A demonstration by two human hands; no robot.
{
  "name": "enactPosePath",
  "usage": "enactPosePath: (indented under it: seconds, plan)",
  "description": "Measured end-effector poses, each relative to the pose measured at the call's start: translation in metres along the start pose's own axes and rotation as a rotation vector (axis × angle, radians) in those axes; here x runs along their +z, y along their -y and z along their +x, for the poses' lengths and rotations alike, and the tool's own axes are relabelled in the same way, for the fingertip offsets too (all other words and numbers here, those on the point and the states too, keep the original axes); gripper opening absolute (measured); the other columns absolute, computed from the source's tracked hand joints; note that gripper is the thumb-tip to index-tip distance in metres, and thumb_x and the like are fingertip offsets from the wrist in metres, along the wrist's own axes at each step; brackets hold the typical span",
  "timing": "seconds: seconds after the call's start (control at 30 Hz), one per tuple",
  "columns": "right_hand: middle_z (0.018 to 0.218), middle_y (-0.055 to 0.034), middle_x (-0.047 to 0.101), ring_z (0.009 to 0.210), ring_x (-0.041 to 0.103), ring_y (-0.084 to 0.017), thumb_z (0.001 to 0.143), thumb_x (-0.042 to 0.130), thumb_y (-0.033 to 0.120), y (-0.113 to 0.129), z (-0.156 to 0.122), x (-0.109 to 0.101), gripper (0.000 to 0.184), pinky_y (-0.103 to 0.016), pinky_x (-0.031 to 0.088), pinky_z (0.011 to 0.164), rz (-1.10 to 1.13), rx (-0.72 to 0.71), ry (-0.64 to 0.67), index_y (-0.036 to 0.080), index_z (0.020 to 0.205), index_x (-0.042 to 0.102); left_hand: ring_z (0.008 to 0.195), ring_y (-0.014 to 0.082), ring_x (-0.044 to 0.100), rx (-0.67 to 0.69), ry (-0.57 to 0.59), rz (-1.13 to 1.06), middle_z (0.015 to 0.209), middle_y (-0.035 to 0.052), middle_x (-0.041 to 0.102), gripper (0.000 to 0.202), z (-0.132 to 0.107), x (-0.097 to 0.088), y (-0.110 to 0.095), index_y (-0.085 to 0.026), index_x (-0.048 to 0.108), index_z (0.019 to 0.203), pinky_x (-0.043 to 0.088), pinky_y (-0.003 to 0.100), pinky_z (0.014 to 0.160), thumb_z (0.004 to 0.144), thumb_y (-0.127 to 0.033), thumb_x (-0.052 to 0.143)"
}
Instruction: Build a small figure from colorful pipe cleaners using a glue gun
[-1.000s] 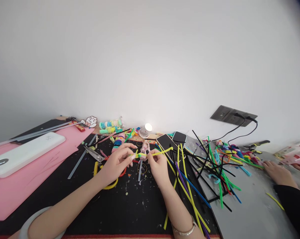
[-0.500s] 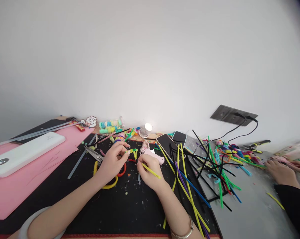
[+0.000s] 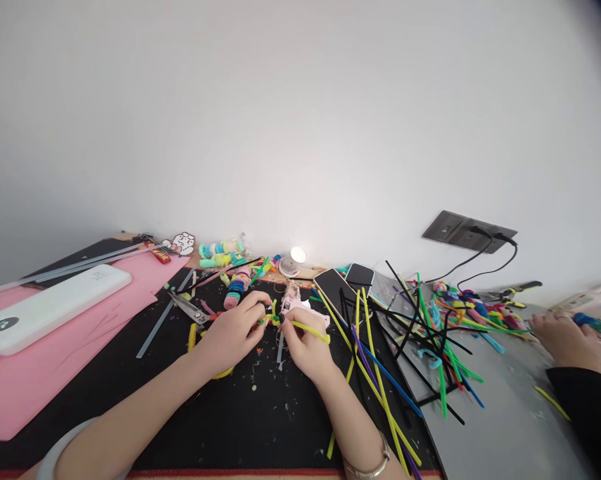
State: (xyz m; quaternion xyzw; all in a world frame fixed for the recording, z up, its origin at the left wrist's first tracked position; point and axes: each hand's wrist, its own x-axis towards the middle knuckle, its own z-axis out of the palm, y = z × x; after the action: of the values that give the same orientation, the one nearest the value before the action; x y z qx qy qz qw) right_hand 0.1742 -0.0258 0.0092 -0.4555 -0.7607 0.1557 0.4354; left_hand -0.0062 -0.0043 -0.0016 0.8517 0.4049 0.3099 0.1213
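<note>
Both hands work close together above the black mat (image 3: 260,413). The left hand (image 3: 232,335) has its fingers curled and pinches the bent end of a yellow pipe cleaner (image 3: 308,328). The right hand (image 3: 306,347) is closed on the same piece, and the free end sticks out to the right over its knuckles. A pink glue gun (image 3: 308,308) lies just behind them, scissors (image 3: 190,309) lie to the left, and a pile of coloured pipe cleaners (image 3: 410,327) spreads to the right, near another person's hand (image 3: 560,340).
</note>
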Motion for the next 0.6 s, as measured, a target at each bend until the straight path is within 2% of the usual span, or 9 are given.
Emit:
enactPosePath:
  seconds: [0.23,0.4,0.5,0.6]
  plan:
    - [0.058,0.0019,0.048,0.051,0.041,-0.012,0.089,0.046,0.032,-0.009,0.002,-0.001,0.027,-0.024,0.031,0.050,0.155,0.226,-0.085,0.018,0.067,0.054,0.089,0.0166,0.062,0.092,0.107,-0.078,0.124,0.0070,0.054,0.019,0.000,-0.008,-0.010,-0.021,0.053,0.086,0.047,0.028,0.078,0.094,-0.018,0.035]
    - [0.063,-0.0010,0.058,0.052,0.048,-0.012,0.088,0.047,0.037,-0.015,0.005,-0.001,0.030,-0.024,0.036,0.051,0.253,0.332,-0.137,0.017,0.066,0.056,0.096,0.0193,0.060,0.080,0.044,-0.192,0.120,0.0077,0.056,0.021,-0.001,-0.010,-0.011,-0.021,0.055,0.082,0.048,0.032,0.085,0.093,-0.020,0.038]
    - [0.061,-0.0004,0.058,0.051,0.049,-0.013,0.084,0.051,0.037,-0.017,0.006,0.001,0.026,-0.024,0.038,0.051,0.276,0.385,-0.155,0.018,0.067,0.056,0.092,0.0194,0.059,0.015,0.001,-0.269,0.118,0.0072,0.056,0.020,-0.001,-0.008,-0.009,-0.022,0.056,0.080,0.050,0.032,0.078,0.092,-0.025,0.041]
    - [0.060,0.0003,0.057,0.053,0.053,-0.014,0.079,0.054,0.038,-0.018,0.007,0.003,0.021,-0.025,0.042,0.052,0.344,0.430,-0.174,0.019,0.070,0.054,0.081,0.0169,0.059,-0.127,-0.011,-0.401,0.117,0.0064,0.055,0.022,0.000,-0.005,-0.009,-0.021,0.056,0.075,0.050,0.029,0.064,0.091,-0.032,0.045]
